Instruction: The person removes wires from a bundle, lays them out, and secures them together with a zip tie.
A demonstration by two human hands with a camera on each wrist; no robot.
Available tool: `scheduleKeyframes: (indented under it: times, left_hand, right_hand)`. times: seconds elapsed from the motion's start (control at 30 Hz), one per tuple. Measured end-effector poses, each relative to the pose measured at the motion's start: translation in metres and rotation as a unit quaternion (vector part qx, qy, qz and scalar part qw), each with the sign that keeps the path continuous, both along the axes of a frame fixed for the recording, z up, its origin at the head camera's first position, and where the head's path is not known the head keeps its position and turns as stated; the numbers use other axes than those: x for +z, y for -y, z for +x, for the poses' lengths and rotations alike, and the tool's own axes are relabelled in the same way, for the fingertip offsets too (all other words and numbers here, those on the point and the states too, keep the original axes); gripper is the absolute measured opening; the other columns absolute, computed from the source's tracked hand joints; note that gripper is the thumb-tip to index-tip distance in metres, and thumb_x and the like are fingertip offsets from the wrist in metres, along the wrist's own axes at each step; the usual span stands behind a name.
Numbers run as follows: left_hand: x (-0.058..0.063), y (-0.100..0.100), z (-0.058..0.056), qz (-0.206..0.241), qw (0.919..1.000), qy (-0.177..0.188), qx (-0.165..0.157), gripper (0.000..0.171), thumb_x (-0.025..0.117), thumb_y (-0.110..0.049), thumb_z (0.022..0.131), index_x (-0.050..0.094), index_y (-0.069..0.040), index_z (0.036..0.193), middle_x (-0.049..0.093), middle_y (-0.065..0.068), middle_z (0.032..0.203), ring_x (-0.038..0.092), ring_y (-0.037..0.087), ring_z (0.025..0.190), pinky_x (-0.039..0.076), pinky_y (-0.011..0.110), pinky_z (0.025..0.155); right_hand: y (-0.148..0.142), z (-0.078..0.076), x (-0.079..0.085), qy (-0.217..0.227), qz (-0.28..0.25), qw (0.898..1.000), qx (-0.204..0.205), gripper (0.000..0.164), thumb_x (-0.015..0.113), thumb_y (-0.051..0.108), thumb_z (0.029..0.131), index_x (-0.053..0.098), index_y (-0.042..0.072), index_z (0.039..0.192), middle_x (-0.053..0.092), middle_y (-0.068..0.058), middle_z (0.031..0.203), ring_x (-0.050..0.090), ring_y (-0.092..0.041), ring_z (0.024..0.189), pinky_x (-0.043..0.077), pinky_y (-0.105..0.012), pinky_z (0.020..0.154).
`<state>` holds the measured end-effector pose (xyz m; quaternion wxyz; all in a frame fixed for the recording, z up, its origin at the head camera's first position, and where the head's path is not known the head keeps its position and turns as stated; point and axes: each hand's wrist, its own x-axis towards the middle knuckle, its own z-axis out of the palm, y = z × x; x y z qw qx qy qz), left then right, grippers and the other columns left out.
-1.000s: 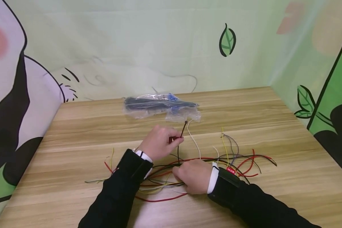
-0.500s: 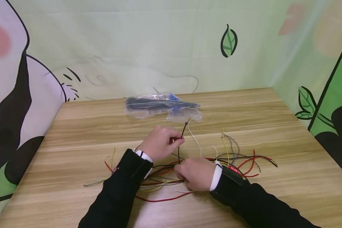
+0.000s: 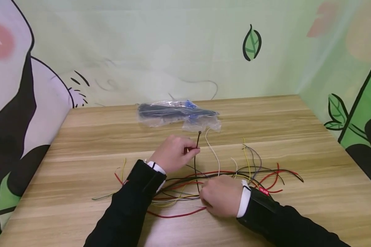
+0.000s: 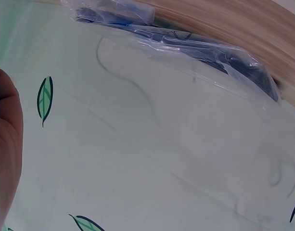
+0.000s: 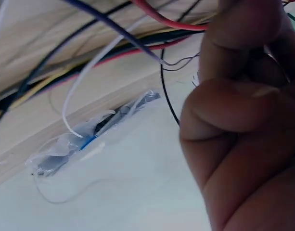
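Observation:
In the head view my left hand [image 3: 174, 153] pinches a black cable tie [image 3: 198, 140], its small head pointing up toward the bag. From there the tie runs down across a loose bundle of coloured wires [image 3: 185, 178]. My right hand [image 3: 222, 195] is low on the near side of the bundle, fingers curled, with the tie's lower end reaching its fingertips. The right wrist view shows curled fingers and thumb [image 5: 224, 106] beside red and purple wires; the fingertips' hold is partly hidden. Only an edge of the left hand [image 4: 5, 144] enters the left wrist view.
A clear plastic bag [image 3: 176, 115] of dark cable ties lies at the back of the wooden table [image 3: 89, 137]. Wire ends [image 3: 275, 175] fan out to the right, with a few to the left. A printed cloth backdrop [image 3: 173, 51] rises behind and at the sides.
My right hand has moved slightly right and toward the near edge, with the tie's lower end drawn across the wires. My left hand has stayed nearly still, still pinching the tie.

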<state>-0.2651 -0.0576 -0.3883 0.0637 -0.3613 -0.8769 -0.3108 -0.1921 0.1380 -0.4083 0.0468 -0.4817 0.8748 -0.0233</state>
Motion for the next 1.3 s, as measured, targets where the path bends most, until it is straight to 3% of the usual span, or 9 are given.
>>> scheduleKeyframes:
  times: [0.3, 0.63, 0.87, 1.0, 1.13, 1.23, 1.3]
  left_hand:
    - [-0.001, -0.001, 0.001, -0.01, 0.9999, 0.002, 0.0, 0.011, 0.071, -0.011, 0.096, 0.075, -0.008, 0.086, 0.061, -0.008, 0.068, 0.047, 0.004, 0.057, 0.04, 0.023, 0.054]
    - [-0.005, -0.001, 0.003, -0.023, 0.9997, -0.003, 0.001, 0.014, 0.071, -0.011, 0.096, 0.071, -0.01, 0.082, 0.057, -0.009, 0.066, 0.046, 0.004, 0.056, 0.039, 0.023, 0.055]
    - [-0.003, 0.001, 0.006, -0.039, 0.9992, 0.01, 0.003, 0.01, 0.07, -0.014, 0.097, 0.075, -0.01, 0.09, 0.068, -0.006, 0.076, 0.058, 0.005, 0.066, 0.048, 0.024, 0.062]
    - [-0.003, 0.005, 0.006, -0.041, 0.9991, 0.005, 0.012, 0.009, 0.071, -0.013, 0.096, 0.075, -0.009, 0.09, 0.068, -0.005, 0.076, 0.058, 0.005, 0.065, 0.049, 0.025, 0.063]
    - [-0.004, 0.005, 0.005, -0.046, 0.9988, 0.002, 0.018, 0.011, 0.07, -0.013, 0.097, 0.074, -0.009, 0.088, 0.063, -0.006, 0.071, 0.052, 0.005, 0.059, 0.045, 0.024, 0.059]
    - [-0.005, 0.003, 0.004, -0.05, 0.9986, 0.007, 0.016, 0.014, 0.068, -0.015, 0.099, 0.073, -0.008, 0.087, 0.06, -0.007, 0.068, 0.049, 0.005, 0.057, 0.043, 0.024, 0.056]
    - [-0.006, 0.003, 0.004, -0.05, 0.9985, 0.011, 0.017, 0.016, 0.067, -0.015, 0.099, 0.073, -0.007, 0.086, 0.059, -0.007, 0.067, 0.048, 0.005, 0.055, 0.041, 0.024, 0.054]
  right_hand:
    - [-0.002, -0.014, -0.012, -0.051, -0.037, 0.998, -0.027, 0.024, 0.079, 0.012, 0.081, 0.064, 0.02, 0.064, 0.061, 0.008, 0.066, 0.063, -0.012, 0.059, 0.05, -0.033, 0.052]
    - [-0.002, -0.026, -0.025, -0.062, -0.079, 0.993, -0.054, 0.021, 0.077, 0.012, 0.085, 0.064, 0.016, 0.069, 0.061, 0.005, 0.071, 0.06, -0.013, 0.058, 0.048, -0.033, 0.049]
    - [0.001, -0.03, -0.03, -0.104, -0.11, 0.987, -0.05, 0.017, 0.078, 0.011, 0.085, 0.063, 0.012, 0.077, 0.063, 0.001, 0.071, 0.065, -0.018, 0.06, 0.049, -0.036, 0.047]
    - [0.005, -0.029, -0.029, -0.126, -0.096, 0.987, -0.019, 0.015, 0.077, 0.009, 0.084, 0.065, 0.015, 0.078, 0.064, 0.002, 0.071, 0.065, -0.017, 0.062, 0.049, -0.035, 0.046]
    - [0.004, -0.024, -0.025, -0.162, -0.038, 0.985, 0.038, 0.012, 0.078, 0.01, 0.082, 0.07, 0.019, 0.083, 0.066, 0.002, 0.072, 0.065, -0.014, 0.062, 0.049, -0.034, 0.046]
    - [0.003, -0.02, -0.024, -0.212, 0.012, 0.974, 0.083, 0.01, 0.077, 0.014, 0.083, 0.07, 0.019, 0.083, 0.064, 0.003, 0.068, 0.062, -0.013, 0.058, 0.048, -0.032, 0.044]
    - [0.004, -0.018, -0.024, -0.256, 0.047, 0.958, 0.122, 0.01, 0.075, 0.016, 0.084, 0.067, 0.018, 0.079, 0.061, 0.005, 0.065, 0.06, -0.011, 0.054, 0.047, -0.03, 0.043]
